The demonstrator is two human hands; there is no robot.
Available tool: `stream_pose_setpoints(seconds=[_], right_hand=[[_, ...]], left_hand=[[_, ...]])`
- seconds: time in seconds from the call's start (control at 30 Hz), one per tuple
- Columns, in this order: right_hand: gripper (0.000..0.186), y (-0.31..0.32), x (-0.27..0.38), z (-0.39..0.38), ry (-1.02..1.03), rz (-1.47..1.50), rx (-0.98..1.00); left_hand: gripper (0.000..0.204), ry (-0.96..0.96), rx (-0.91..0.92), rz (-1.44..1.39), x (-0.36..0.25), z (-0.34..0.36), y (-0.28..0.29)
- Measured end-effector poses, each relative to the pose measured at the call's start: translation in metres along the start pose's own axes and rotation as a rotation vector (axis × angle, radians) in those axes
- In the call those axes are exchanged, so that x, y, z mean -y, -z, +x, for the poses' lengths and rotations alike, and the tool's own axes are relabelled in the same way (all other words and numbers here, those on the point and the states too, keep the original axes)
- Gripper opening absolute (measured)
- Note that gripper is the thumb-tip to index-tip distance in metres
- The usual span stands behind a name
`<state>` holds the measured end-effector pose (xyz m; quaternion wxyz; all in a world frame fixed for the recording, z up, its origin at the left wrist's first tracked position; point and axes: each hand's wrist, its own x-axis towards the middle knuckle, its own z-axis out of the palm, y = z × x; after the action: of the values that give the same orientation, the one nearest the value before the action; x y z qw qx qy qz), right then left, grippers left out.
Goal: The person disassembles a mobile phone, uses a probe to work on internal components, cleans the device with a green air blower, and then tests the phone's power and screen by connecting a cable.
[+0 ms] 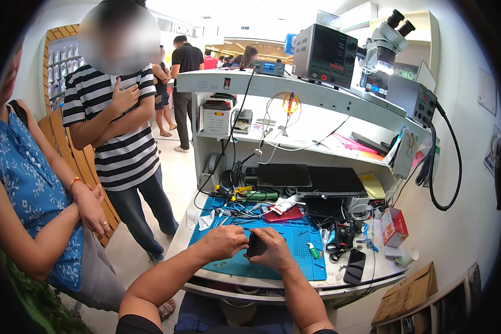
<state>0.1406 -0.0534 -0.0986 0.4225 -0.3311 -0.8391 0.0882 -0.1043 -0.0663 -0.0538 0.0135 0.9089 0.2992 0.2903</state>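
Hands meet low in the frame's centre. My left hand [224, 242] and right hand [274, 249] both grip a black phone [256, 244] above the blue work mat [295, 253].

Phone [255, 244] betw. both hands over mat [295, 261]; tools [245, 209] behind, box [394, 226] to right.

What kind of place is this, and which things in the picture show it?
Probably a phone repair counter in a shopping mall. Both hands hold a dark phone over a blue work mat strewn with small tools; a microscope stands on the upper shelf, and people wait beside the counter.
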Motion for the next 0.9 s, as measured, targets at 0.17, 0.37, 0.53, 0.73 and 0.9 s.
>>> stream_pose_setpoints(seconds=[0.17, 0.37, 0.53, 0.73, 0.9], right_hand=[[0.079, -0.0004, -0.0049, 0.0002, 0.023, -0.031, 0.035], [0.08, 0.0004, -0.0047, 0.0, 0.026, -0.031, 0.1], [0.084, 0.0017, -0.0032, 0.0, 0.036, -0.043, 0.128], [0.086, 0.0017, -0.0052, -0.0001, 0.044, -0.047, 0.142], [0.086, 0.0004, -0.0082, -0.001, 0.053, -0.057, 0.145]], left_hand=[[0.016, 0.037, 0.034, 0.039, 0.0014, -0.003, -0.0055], [0.016, 0.007, 0.085, 0.073, 0.0047, -0.0041, -0.0039], [0.017, -0.021, 0.113, 0.12, 0.0034, -0.0031, -0.0008], [0.017, -0.023, 0.114, 0.126, 0.0023, -0.0017, -0.0005], [0.019, 0.011, 0.126, 0.094, 0.0003, -0.0009, -0.001]])
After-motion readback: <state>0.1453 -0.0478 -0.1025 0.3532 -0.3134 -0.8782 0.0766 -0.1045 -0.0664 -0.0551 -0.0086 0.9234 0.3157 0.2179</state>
